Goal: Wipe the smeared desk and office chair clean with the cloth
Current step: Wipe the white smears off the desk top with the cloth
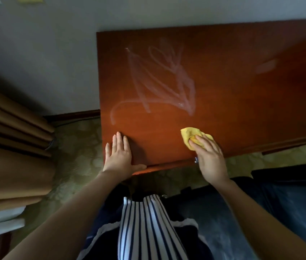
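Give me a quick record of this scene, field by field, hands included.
desk: reddish wood, whitish smears across its middle, unwiped
cloth: yellow, bunched, on the desk near the front edge
left hand: flat on the desk's front left corner
right hand: holds the cloth against the desk
beside desk: brown curtain on the left

The desk [232, 102] is shiny red-brown, with pale white scribbly smears [159, 77] on it. The cloth [188, 135] is bright yellow. The curtain [7, 147] is tan-brown with dark lines. The carpet [77, 147] is dull green with lighter blotchy shapes. The shirt [144, 231] has white and dark blue stripes. The wall [45, 53] is grey-white. The chair [289, 203] is dark blue-black with faint pale marks.
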